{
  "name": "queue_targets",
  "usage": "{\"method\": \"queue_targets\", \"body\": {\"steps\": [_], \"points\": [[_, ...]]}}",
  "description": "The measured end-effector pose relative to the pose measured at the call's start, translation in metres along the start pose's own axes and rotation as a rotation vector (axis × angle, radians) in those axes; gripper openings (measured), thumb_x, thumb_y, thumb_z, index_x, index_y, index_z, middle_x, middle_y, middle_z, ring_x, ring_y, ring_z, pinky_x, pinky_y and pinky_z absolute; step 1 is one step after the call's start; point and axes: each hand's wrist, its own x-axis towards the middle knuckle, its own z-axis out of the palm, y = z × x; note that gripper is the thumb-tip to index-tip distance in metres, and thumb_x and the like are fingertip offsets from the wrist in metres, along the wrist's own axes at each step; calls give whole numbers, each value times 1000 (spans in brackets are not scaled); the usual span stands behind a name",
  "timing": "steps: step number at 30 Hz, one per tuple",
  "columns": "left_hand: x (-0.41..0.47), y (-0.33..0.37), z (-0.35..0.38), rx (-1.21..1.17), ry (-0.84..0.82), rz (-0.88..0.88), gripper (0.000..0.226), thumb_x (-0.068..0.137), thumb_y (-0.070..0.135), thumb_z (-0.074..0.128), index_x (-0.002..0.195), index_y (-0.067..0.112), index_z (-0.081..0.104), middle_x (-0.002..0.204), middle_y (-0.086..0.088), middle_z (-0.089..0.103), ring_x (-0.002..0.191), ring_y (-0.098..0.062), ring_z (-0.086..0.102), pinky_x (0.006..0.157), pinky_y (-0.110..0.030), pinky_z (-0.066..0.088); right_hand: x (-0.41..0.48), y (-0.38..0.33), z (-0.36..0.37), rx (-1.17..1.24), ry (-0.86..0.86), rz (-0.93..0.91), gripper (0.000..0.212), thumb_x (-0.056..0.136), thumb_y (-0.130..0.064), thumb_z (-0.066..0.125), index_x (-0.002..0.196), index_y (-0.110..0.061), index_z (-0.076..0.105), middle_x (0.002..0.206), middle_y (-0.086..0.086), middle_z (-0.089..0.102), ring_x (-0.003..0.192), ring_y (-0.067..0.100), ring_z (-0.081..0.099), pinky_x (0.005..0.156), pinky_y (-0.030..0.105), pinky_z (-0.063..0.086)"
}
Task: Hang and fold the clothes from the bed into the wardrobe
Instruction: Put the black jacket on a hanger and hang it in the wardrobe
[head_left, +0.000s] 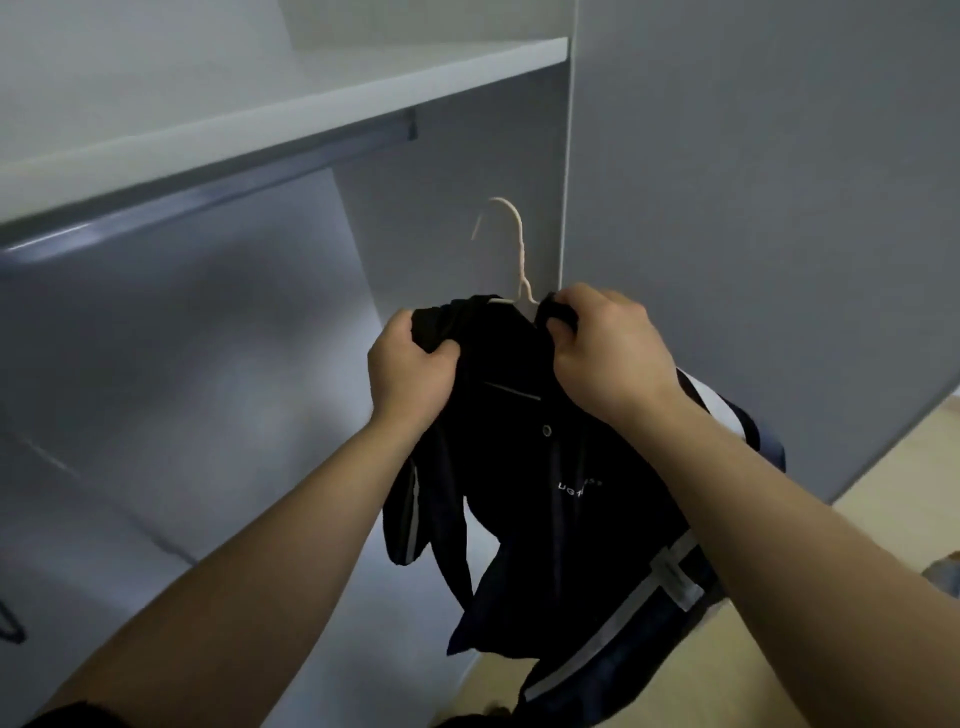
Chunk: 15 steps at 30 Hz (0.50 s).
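Observation:
A dark navy polo shirt (545, 499) with white stripes hangs in front of me on a cream wire hanger (511, 244), whose hook sticks up above the collar. My left hand (410, 374) grips the shirt's left shoulder. My right hand (608, 348) pinches the collar and right shoulder. The hanger's hook is free, below and to the right of the wardrobe's metal rail (208, 192). The hanger's arms are hidden inside the shirt.
The open wardrobe has a white shelf (291, 104) above the rail and grey inner walls. A grey side panel (753, 208) stands to the right. Light wooden floor (893, 493) shows at lower right. A dark hanger tip (10, 626) shows at the far left.

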Motion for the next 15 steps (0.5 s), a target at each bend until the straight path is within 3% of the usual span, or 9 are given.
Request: {"method": "queue_targets", "body": {"steps": [3,5,7,9,11,13,15], "points": [[30,-17,-2,-60,-116,106,25,95,37,66,85,15,60,78,8,65,70,-3,62,64,-20,51,36,-15,29,12,11,-23,24,98,-24,52,120,-20,61,114,8,61,100,36,58,78,46,53],[53,-22,-5,-75,-82,76,43,101,48,54,74,14,53,68,5,56,63,-8,56,62,-28,46,57,-26,46,36,7,-43,25,98,-25,52,121,-20,60,116,8,60,102,36,58,80,46,53],[86,-29,-8,-198,-38,-126,49,100,55,48,77,14,60,76,0,64,71,-14,63,68,-32,51,77,-37,62,65,-1,-49,25,97,-24,50,120,-20,60,115,8,60,101,37,58,80,47,53],[121,-39,-15,-457,-123,-428,50,95,62,51,100,18,73,100,-3,76,92,-21,73,84,-38,59,96,-46,75,86,-7,-59,24,97,-23,49,118,-19,60,114,8,59,100,37,58,80,48,53],[148,-46,-23,-571,-194,-584,58,90,67,57,119,19,72,110,-8,76,100,-29,74,90,-46,59,117,-53,84,104,-1,-78,25,97,-23,49,119,-18,59,116,8,59,100,37,59,81,48,53],[170,-52,-28,-483,-171,-523,55,90,60,64,123,17,70,109,-8,77,103,-31,73,90,-48,59,137,-59,91,118,8,-101,26,97,-22,50,121,-17,59,118,8,59,101,36,59,81,46,52],[191,-52,-35,-319,-65,-345,44,93,49,63,124,18,69,109,-4,76,103,-26,73,91,-44,59,159,-64,100,137,10,-131,27,97,-21,50,121,-16,60,119,9,59,102,36,59,81,45,51]]}}
